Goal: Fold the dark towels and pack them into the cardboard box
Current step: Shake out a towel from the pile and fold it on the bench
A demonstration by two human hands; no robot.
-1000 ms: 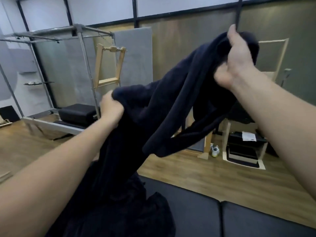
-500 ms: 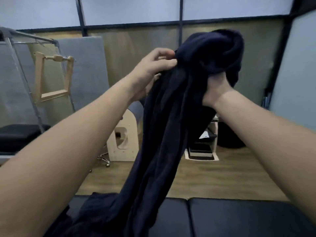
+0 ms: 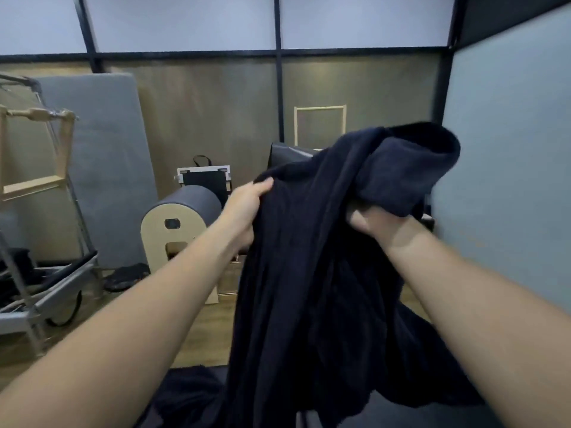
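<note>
A dark navy towel (image 3: 309,273) hangs in the air in front of me, bunched and draping down past the bottom of the view. My left hand (image 3: 247,208) grips its upper left edge, thumb on top of the cloth. My right hand (image 3: 374,225) holds a bunched fold near the top right, with a loose roll of towel flopped over the fingers. More dark cloth (image 3: 188,393) lies low at the bottom left. No cardboard box is in view.
A padded barrel with pale wooden ends (image 3: 176,230) stands on the wooden floor ahead. A metal-framed exercise machine (image 3: 40,285) is at the left, a grey mat (image 3: 102,168) leans on the wall, and a pale panel (image 3: 509,168) stands at the right.
Both hands have come down from head height to chest height with the towel. My left hand has slid out to the towel's left edge, and the view has turned right.
</note>
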